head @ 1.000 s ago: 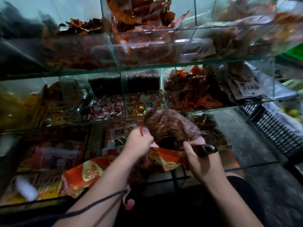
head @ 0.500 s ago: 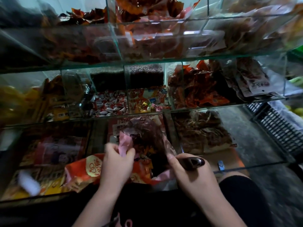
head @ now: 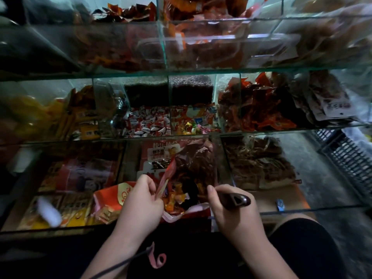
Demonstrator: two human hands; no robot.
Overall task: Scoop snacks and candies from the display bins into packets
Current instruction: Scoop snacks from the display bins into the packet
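A thin reddish plastic packet (head: 196,164) hangs open over the lowest glass bin (head: 227,172), with wrapped candies (head: 175,199) showing inside its mouth. My left hand (head: 141,200) pinches the packet's left rim. My right hand (head: 231,210) grips the dark handle of a scoop (head: 235,199); the scoop's bowl points down into the packet and is mostly hidden. Both hands sit at the front edge of the bottom shelf.
Glass display shelves rise in three tiers, with bins of white-red candies (head: 147,123), mixed bright candies (head: 191,121) and red snack packs (head: 259,109). An orange snack bag (head: 112,198) lies left of my left hand. A black plastic crate (head: 350,158) stands on the floor at right.
The packet came down from chest height into the lowest bin and now hangs open. My hands lowered with it, and the scoop went into its mouth.
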